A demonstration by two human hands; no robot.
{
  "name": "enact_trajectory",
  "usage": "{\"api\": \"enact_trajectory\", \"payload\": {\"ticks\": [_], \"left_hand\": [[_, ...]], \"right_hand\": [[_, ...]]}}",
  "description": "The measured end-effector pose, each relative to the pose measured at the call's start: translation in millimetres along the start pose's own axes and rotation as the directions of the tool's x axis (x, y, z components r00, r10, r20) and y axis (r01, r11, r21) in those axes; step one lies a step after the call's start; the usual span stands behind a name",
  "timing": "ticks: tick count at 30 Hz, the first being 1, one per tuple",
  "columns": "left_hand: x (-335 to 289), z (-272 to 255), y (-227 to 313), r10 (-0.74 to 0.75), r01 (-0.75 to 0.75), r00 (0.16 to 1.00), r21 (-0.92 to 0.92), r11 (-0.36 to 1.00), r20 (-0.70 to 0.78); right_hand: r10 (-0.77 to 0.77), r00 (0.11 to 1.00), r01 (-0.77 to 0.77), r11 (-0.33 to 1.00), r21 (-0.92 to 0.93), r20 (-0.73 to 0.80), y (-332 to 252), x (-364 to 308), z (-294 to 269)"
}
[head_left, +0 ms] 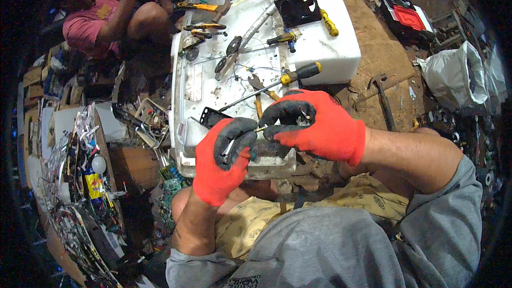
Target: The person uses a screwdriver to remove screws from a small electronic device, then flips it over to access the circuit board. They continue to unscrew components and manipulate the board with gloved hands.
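Observation:
Both my hands wear red gloves with dark grey palms and fingers, and they meet over the near end of the white work surface (pixel 202 128). My left hand (pixel 226 157) is closed, its fingertips at a small brass-coloured metal piece (pixel 260 128). From the other side my right hand (pixel 320 128) pinches at the same piece; its exact kind is too small to tell. A thin silvery bit (pixel 228 147) shows inside the curled left fingers. Just beyond lie a long yellow-and-black screwdriver (pixel 266 89), orange-handled pliers (pixel 258 96) and a black plastic part (pixel 212 117).
Farther up are a black fan frame (pixel 297 8), a hammer with an orange handle (pixel 205 6) and several pliers. Another hammer (pixel 382 98) rests on the cardboard at right, near a white sack (pixel 458 77). A co-worker (pixel 104 21) sits at upper left; scrap and wires (pixel 80 181) heap at left.

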State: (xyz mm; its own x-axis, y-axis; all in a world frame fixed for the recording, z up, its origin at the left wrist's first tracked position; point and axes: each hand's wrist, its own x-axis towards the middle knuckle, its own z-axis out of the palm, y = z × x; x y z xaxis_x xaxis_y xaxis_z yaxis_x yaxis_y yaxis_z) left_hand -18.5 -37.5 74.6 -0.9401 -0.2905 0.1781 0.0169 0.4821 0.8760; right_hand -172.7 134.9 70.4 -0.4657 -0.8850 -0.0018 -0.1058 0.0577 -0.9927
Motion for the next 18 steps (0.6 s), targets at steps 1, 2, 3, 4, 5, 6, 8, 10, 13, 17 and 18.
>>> {"api": "enact_trajectory", "payload": {"ticks": [1,2,3,4,5,6,8,10,13,17,18], "left_hand": [[-0.5,1.8,2.7,-0.031,0.03,0.999,-0.036,0.999,-0.035],[-2.7,0.6,0.4,-0.028,0.028,0.999,-0.007,1.0,-0.019],[-5.6,-1.6,-4.7,-0.025,0.025,1.0,0.022,0.999,-0.002],[-7.9,-4.0,-8.5,-0.023,0.023,1.0,0.052,0.998,0.013],[-6.7,-6.1,-11.0,0.087,-0.09,0.996,0.107,0.99,0.03],[-3.4,-8.2,-13.6,0.195,-0.201,0.979,0.161,0.966,0.053],[1.4,-7.1,-13.2,0.283,-0.296,0.955,0.212,0.931,0.091],[4.0,-6.3,-5.0,0.241,-0.258,0.965,0.233,0.937,0.102],[2.3,-5.7,-5.1,0.136,-0.145,0.988,0.115,0.983,0.079],[-0.5,-3.8,-5.8,0.012,-0.012,1.0,-0.027,1.0,0.018],[0.7,-1.5,-2.0,0.008,-0.008,1.0,-0.043,0.999,0.0]], "right_hand": [[0.041,0.999,-0.041,0.999,0.012,0.014,-1.8,0.2,-0.9],[0.081,0.996,-0.082,0.996,0.023,0.028,-3.3,0.1,-1.4],[0.076,0.997,-0.077,0.996,0.036,0.034,-4.0,0.0,-1.6],[0.071,0.997,-0.073,0.996,0.049,0.041,-4.9,-0.1,-1.2],[0.065,0.997,-0.068,0.996,0.062,0.048,-5.9,-0.2,-0.8],[0.075,0.995,-0.078,0.995,0.058,0.06,-8.1,-0.5,-0.4],[0.101,0.992,-0.104,0.994,0.045,0.072,-11.4,-2.8,-1.8],[0.002,1.0,0.0,0.999,-0.046,0.027,-0.6,-2.1,2.7],[-0.037,0.999,0.04,0.989,-0.141,0.029,3.7,-4.3,3.3],[-0.116,0.993,0.112,0.975,-0.194,-0.008,5.6,-4.5,4.7],[-0.082,0.997,0.082,0.98,-0.184,0.004,5.3,-4.4,3.8]]}}
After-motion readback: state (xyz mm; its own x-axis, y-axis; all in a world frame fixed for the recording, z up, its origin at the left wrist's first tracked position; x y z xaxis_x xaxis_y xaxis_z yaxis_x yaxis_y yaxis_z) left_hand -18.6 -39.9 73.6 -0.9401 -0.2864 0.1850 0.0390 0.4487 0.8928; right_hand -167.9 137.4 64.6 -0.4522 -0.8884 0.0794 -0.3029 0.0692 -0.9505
